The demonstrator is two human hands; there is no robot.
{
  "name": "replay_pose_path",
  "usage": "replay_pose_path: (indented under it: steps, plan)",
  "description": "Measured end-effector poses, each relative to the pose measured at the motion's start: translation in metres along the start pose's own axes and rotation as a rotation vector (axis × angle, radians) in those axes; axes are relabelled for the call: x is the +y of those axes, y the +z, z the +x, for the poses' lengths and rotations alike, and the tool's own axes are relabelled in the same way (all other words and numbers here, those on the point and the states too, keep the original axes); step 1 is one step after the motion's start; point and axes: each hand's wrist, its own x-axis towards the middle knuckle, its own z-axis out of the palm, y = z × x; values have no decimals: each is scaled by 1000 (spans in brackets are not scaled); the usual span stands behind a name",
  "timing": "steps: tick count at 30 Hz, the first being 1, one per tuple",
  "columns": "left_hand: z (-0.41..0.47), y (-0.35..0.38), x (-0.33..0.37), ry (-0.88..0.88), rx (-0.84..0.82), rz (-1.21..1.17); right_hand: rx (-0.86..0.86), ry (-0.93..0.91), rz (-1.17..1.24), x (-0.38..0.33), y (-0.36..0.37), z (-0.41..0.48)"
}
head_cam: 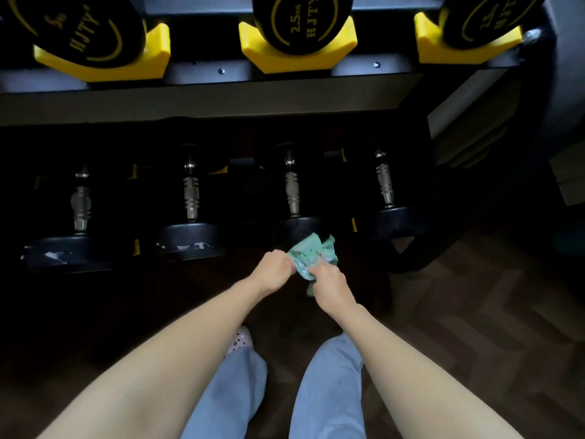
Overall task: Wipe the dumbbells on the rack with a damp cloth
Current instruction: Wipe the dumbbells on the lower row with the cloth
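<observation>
**Holding the cloth at the lower row, in front of the third dumbbell**

The rack (205,99) fills the upper half of the frame, its shelf beam running across above a dark lower tier. Three upper dumbbells (302,20) sit end-on along the top edge. Each rests in a yellow saddle (343,42), which looks meant to keep it from rolling. In shadow at mid-frame, four lower dumbbells (191,198) lie with chrome handles pointing away and black heads toward the viewer. The two at the left show pale scuffs or torn labels on their heads. A wooden floor (474,312) spreads across the lower right. Light blue trousers (326,391) and a pale shoe (242,342) stand at bottom centre.

The green cloth (311,253) is crumpled just below centre, right in front of the near head of the third dumbbell (299,226) from the left. Whether it touches that head I cannot tell. The left hand (275,269) pinches the cloth's left edge with curled fingers, and the right hand (327,280) grips its lower right part. Two hands on it suggest it is being gathered into a pad for wiping. The beam overhangs the lower tier, so reaching the handles and far heads likely means going in low, in poor light.
</observation>
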Motion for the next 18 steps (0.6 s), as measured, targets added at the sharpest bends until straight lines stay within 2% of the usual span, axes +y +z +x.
replay_pose_path:
  steps: [4,7,10,14,18]
  plan:
    - [-6,-12,1,-39,29,-74,-7,97,198,7,2,-2]
    - [-7,-25,1,-51,141,-83,78,156,426,-1,-15,7]
    - [-9,-46,12,12,254,-167,145,217,715,-10,-53,19]
    - [-5,-76,44,113,269,-293,53,134,800,-21,-102,40]
    - [18,-98,60,83,257,-392,-73,100,810,-21,-137,69]
